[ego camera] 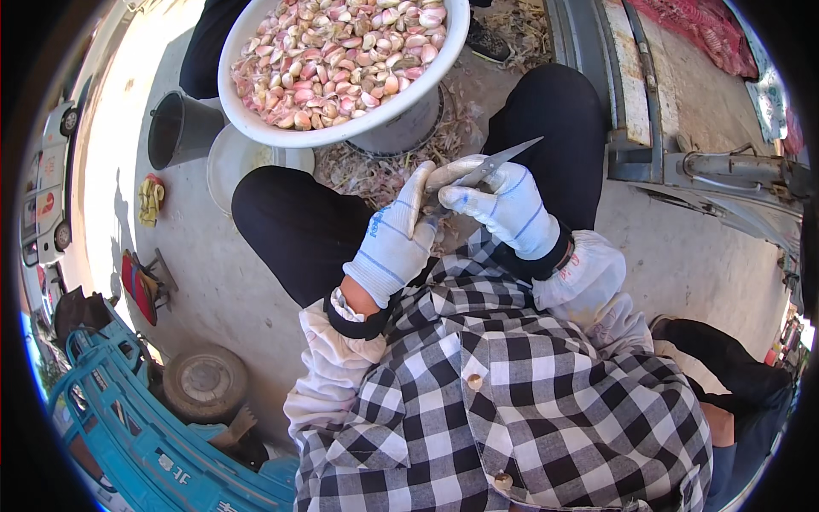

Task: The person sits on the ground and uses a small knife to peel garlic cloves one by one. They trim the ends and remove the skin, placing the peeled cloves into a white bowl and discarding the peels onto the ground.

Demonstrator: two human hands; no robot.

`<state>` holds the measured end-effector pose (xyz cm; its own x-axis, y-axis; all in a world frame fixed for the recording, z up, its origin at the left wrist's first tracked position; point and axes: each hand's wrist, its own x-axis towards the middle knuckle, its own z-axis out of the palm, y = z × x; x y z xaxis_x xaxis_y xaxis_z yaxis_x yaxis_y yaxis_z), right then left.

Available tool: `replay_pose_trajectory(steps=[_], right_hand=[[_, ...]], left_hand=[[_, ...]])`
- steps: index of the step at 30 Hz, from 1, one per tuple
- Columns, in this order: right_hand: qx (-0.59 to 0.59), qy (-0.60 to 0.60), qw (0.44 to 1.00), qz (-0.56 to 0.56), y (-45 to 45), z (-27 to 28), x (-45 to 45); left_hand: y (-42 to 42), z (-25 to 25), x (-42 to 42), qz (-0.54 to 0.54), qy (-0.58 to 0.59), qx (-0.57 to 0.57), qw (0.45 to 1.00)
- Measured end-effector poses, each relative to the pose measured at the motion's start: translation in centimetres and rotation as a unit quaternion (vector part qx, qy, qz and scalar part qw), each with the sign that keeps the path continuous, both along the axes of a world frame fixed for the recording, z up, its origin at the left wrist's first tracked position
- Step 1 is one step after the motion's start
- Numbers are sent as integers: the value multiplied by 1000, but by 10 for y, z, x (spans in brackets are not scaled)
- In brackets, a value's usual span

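Observation:
My right hand (502,201), in a white work glove, is closed round a metal blade (502,161), perhaps of a small knife or scissors, whose point is directed up and to the right. My left hand (400,230), gloved too, meets it above my lap; its fingertips touch or nearly touch those of the right, and whatever small thing lies between them is too hidden to name. Beyond my knees a large white basin (342,139) holds a heap of garlic cloves (339,64). It rests on a grey bucket (409,125). Garlic skins (365,169) litter the ground below it.
Left of the basin stand a dark bucket (185,128) and a pale tub (224,169). A small folding stool (144,291), a wheel (205,381) and a blue vehicle frame (141,422) are at left. A metal truck bed (640,121) edges the right. Other people sit opposite and behind at right.

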<state>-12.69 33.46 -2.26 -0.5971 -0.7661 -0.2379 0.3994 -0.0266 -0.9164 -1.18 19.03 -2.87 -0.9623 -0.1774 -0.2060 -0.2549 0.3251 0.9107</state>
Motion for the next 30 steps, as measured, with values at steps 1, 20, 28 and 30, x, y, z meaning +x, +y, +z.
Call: replay_pose_trajectory(steps=[1,20,28,30], right_hand=[[4,-6,1000,-3,1,0,0],[95,-12,993,-73,-1,-16,1],[-11,-67,996,-55,-3,-4,1],[-15,-30,996,-82,-2,3,0]], left_hand=[[0,0,0,-4,8,-16,1000],[-6,1,0,145,66,237,958],[3,5,-4,154,101,201,962],[4,5,-4,153,73,214,962]])
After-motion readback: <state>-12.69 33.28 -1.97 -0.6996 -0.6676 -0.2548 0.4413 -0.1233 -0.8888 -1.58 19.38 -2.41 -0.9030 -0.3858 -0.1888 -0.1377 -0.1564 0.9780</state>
